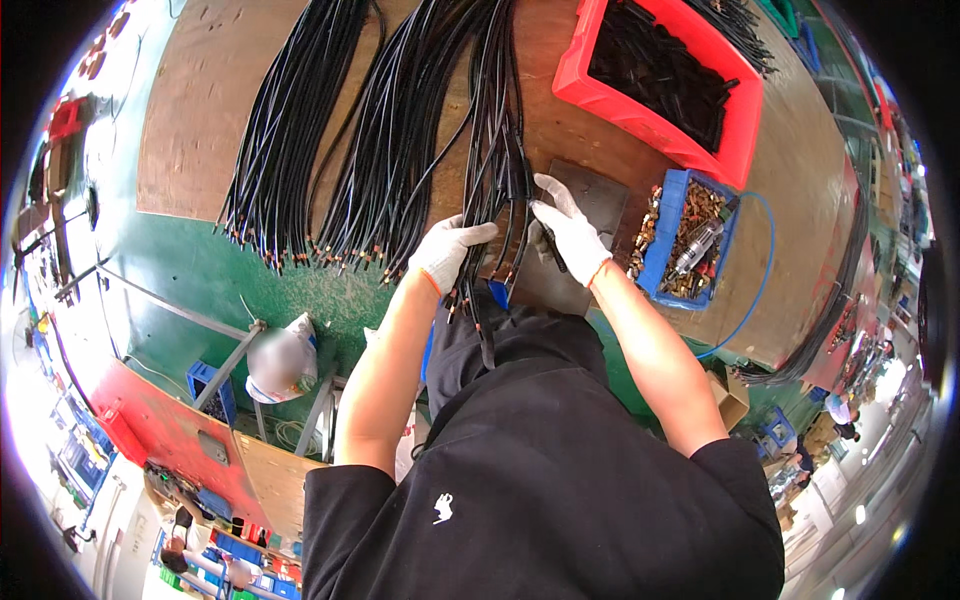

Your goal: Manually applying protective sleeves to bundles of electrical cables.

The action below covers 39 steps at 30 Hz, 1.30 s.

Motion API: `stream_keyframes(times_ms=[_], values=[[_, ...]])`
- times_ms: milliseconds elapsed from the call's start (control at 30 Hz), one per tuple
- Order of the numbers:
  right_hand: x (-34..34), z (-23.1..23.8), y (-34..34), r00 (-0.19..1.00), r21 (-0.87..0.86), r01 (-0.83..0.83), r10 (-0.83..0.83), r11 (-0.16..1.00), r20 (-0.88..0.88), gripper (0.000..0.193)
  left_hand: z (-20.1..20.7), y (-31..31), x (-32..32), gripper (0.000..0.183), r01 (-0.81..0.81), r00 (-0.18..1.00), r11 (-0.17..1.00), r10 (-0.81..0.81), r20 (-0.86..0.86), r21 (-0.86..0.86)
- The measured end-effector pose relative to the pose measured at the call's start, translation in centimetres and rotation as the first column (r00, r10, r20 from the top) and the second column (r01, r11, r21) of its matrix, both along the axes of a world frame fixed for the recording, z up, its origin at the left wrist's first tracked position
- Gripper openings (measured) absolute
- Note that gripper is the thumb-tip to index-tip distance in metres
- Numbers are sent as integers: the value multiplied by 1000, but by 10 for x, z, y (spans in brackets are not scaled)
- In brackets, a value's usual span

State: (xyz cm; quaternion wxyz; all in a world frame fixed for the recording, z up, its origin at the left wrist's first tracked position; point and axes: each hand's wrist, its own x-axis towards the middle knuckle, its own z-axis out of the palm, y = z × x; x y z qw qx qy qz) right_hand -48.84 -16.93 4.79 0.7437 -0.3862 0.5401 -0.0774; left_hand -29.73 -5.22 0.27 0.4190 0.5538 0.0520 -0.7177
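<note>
Two gloved hands work at the near edge of the table (200, 120), where bundles of black cables (400, 130) hang fanned toward the person. The left hand (450, 250) has its fingers closed around a few cable ends of the middle bundle, right at the table's edge. The right hand (570, 235) rests just beside it, fingers spread apart, on a dark flat plate (600, 195). A blue bin of brass fittings (690, 240) sits close to the right wrist; a red bin (660, 70) lies beyond. Bare wood stays free left of the cables.
</note>
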Motion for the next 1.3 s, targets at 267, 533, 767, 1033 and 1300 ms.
stream_keyframes(times_ms=[267,533,767,1033,1300], values=[[-31,26,3,984,188,28,-60,982,167,44,1,-11,-3,15,69,997,998,-69,-19,2],[-66,40,22,611,-333,-783,551,525,-568,54,21,-16,-24,14,12,1000,999,-11,3,-45],[-93,40,38,595,-271,-800,644,536,-481,48,23,-17,-45,13,-155,987,980,158,11,-127],[-121,42,49,543,-226,-836,691,500,-478,52,21,-18,-55,11,-140,989,981,146,37,-131],[-128,50,44,523,-217,-849,703,482,-482,54,22,-19,-57,11,-143,985,980,155,75,-139]])
